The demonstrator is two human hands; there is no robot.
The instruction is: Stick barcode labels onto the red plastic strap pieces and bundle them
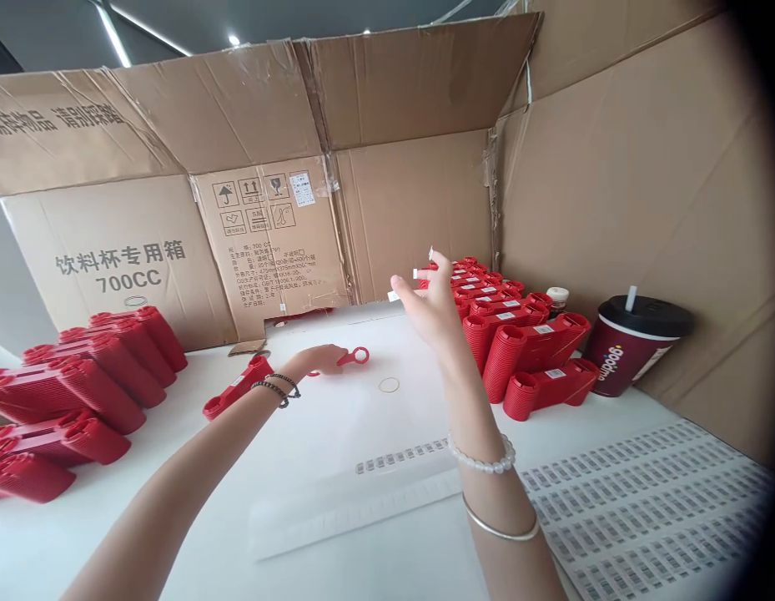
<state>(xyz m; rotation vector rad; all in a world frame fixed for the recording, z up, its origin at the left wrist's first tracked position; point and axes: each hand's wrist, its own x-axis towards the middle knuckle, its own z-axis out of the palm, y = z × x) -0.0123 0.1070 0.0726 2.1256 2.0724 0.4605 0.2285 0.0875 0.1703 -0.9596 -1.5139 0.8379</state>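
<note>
My left hand (pixel 328 359) is closed around a thin red plastic piece with ring-shaped ends (pixel 348 360), held low over the white tabletop. One ring sticks out on the right of the fingers; the middle is covered by them. My right hand (pixel 432 310) is raised with its fingers apart, and small white stickers (pixel 395 295) cling to several fingertips. Beside my left wrist lies a red stack of such pieces (pixel 237 388). Between the hands a thin rubber band (pixel 398 385) rests on the table. Nearer to me lies a sticker strip on clear backing (pixel 400 457).
Red stacks (pixel 112 367) stand at the left. More red stacks with white labels (pixel 525 355) line the right, near a dark lidded cup (pixel 625 355) and a small white-capped bottle (pixel 557 295). Sticker sheets (pixel 637 501) cover the right front. Cardboard walls (pixel 412 209) enclose the back and right.
</note>
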